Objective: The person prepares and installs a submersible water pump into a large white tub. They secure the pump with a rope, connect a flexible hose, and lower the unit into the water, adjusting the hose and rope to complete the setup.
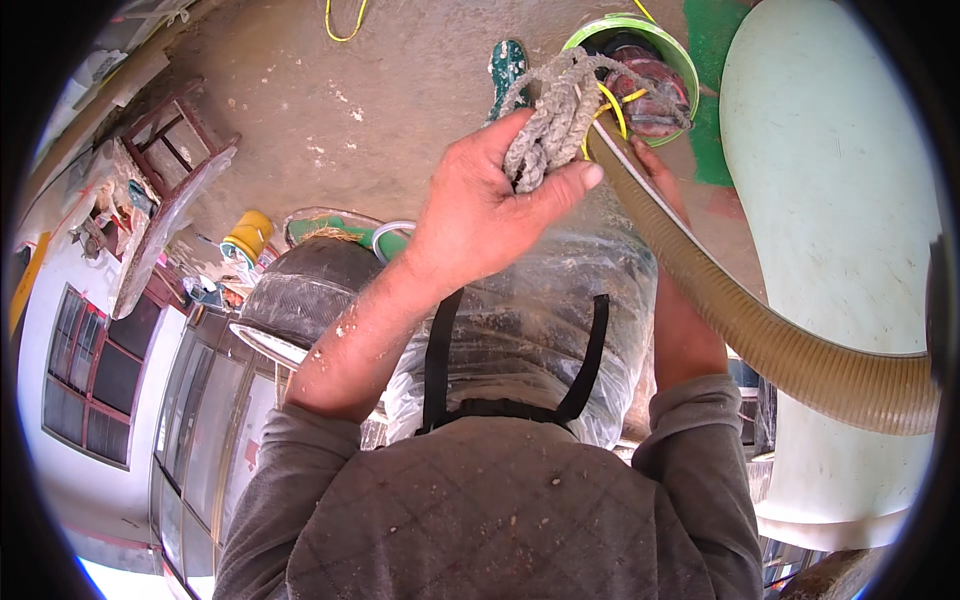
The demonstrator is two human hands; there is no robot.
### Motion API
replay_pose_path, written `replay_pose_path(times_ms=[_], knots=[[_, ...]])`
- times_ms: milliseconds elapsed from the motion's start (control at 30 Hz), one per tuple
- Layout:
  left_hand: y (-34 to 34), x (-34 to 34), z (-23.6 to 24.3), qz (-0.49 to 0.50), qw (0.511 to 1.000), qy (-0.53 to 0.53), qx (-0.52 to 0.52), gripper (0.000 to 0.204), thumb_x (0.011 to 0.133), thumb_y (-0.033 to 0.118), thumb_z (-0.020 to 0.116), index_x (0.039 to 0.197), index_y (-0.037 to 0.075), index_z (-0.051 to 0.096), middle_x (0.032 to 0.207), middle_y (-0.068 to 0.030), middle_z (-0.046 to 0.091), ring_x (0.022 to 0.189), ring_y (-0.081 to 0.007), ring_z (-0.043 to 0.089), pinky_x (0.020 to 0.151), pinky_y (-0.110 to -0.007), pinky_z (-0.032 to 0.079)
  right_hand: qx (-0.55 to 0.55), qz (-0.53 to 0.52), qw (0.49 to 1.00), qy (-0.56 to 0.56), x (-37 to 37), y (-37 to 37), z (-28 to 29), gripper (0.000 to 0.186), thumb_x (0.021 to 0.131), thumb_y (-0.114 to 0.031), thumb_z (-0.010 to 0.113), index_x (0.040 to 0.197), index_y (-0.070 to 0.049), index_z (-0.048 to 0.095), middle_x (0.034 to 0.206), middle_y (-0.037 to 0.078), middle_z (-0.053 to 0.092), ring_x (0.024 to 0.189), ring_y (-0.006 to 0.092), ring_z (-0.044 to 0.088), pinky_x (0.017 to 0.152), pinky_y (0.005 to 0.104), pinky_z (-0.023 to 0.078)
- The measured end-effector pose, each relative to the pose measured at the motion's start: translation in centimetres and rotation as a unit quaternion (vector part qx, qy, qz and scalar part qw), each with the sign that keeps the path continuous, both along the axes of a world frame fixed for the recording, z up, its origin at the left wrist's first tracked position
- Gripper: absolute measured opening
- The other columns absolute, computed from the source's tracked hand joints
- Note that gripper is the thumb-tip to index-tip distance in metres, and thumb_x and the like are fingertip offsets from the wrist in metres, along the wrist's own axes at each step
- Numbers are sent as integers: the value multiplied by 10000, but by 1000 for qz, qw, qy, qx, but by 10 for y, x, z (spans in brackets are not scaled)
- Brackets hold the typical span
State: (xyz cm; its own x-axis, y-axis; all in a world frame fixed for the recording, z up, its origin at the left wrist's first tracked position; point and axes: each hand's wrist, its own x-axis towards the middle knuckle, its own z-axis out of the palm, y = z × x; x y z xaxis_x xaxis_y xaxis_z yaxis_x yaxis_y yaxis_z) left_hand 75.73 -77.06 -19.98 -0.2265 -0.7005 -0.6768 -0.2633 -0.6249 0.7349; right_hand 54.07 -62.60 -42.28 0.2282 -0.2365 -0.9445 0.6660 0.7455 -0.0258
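Observation:
My left hand (478, 205) is closed round a bundle of thick grey rope (553, 125), with the thumb along its near side. Loose rope strands spread from the top toward the bucket. To the right, a ribbed tan hose (700, 270) curves from beside the rope to the right rim of the view. My right hand (660, 178) is against the far end of this hose, wrapped under it, and most of its fingers are hidden. A thin yellow cord (613, 110) runs between rope and hose. Just beyond stands a light green bucket (690, 75) with a dark red rounded object (648, 90) inside.
A large pale green rounded surface (830, 170) fills the right side. One green boot (507, 70) shows on the wet floor (400, 90). At left are a dark round tub (310, 285), a yellow pail (250, 232) and a wooden frame (175, 145). Clear plastic sheeting (500, 350) covers my lap.

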Motion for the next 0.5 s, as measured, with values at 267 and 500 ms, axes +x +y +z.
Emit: replay_pose_path(times_ms=[267,500], knots=[[-1,-12,-5,25,999,3,19,210,887,149,762,1027,27,664,869,22,659,803,-52,578,717,-221,488,-37,69,995,57,-3,-2,6,267,999,-261,565,1161,-63,639,920,30,689,740,90,636,665,253,511],[21,-15,-57,11,997,-24,79,203,891,139,749,1040,33,661,907,15,674,844,-62,592,783,-238,496,-37,91,989,108,-10,1,31,231,986,-178,579,1164,-45,640,943,26,677,782,89,626,684,246,502]])
